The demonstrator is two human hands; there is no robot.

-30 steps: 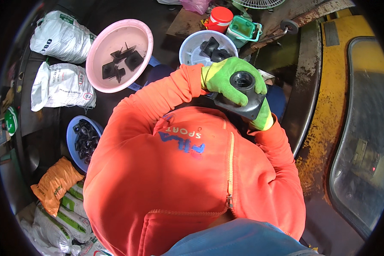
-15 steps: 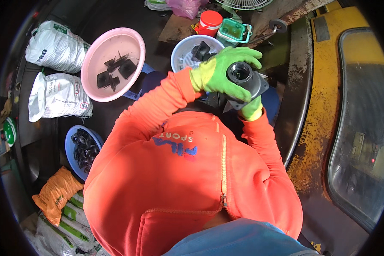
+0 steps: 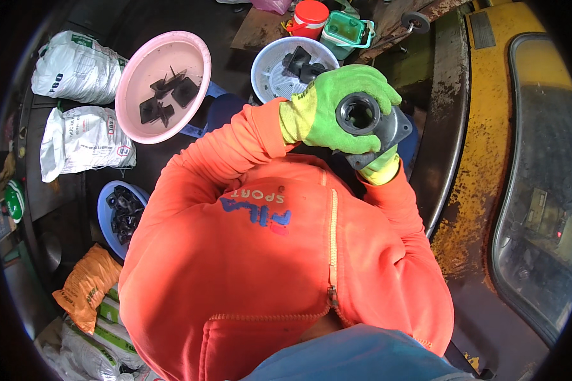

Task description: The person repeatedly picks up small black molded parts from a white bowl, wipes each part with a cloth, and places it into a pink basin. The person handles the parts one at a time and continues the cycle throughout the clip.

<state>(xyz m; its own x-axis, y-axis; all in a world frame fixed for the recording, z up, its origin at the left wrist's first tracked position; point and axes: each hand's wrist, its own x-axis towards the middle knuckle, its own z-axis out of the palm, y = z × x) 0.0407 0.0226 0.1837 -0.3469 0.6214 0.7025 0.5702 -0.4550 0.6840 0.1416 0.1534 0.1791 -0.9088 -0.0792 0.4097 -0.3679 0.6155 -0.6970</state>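
Shift: we had raised the grey flanged fitting point(image 3: 368, 124) higher, nearer the white bowl point(image 3: 268, 66).
Grip: our left hand point(image 3: 337, 105) wrapped it closed; our right hand point(image 3: 380, 168) clasped it beneath.
Risk: gloves might slip, dropping it beside that bowl.

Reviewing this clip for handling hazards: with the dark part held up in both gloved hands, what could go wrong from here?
1. The dark round part is held in the air in the left hand and right hand; if the grip slips, it would likely drop into the lap or onto the floor.
2. The left glove covers much of the part, so fingers might get pinched near its central hole.
3. The white bowl sits close behind; a swing could knock it.
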